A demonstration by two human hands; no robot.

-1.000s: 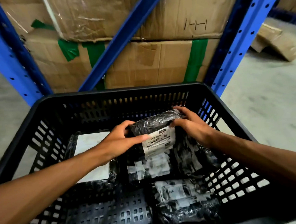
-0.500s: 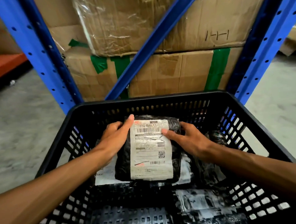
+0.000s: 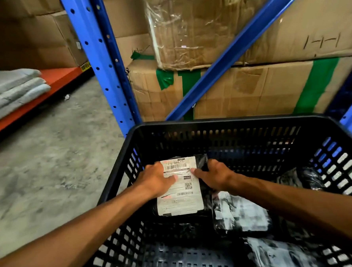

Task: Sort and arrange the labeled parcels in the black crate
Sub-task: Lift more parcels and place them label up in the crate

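Parcel (image 3: 179, 192), a black bag with a white label facing up, is lying flat in the crate's (image 3: 222, 123) far left part, and both hands are pressing on its upper half. The left hand (image 3: 155, 181) is lying palm down over the label's left side, fingers spread a little and flat, its thumb reaching across the print; it is not gripping, only resting on the top. The right hand (image 3: 213, 175) is sitting on the parcel's right edge, fingers curled over the black wrap beside the label, thumb pointing left onto the paper so the two thumbs are nearly meeting. Whether those curled fingers are pinching the wrap or just pushing on it cannot be told. To the right of the parcel, just beside it, a second bag (image 3: 241, 217) with a blurred label is lying on the crate floor; a third (image 3: 275, 253) is lying nearer the camera, and a crumpled one (image 3: 297, 178) is leaning toward the right wall. The crate's slotted floor is showing bare at the near left. Outward, the crate is standing on grey concrete (image 3: 49, 161) in front of a blue rack (image 3: 104, 61), whose diagonal brace is crossing stacked cartons (image 3: 240, 88) patched with green tape. On the left, folded grey pads (image 3: 11, 89) are lying on an orange shelf (image 3: 64, 75), with more cartons above them.
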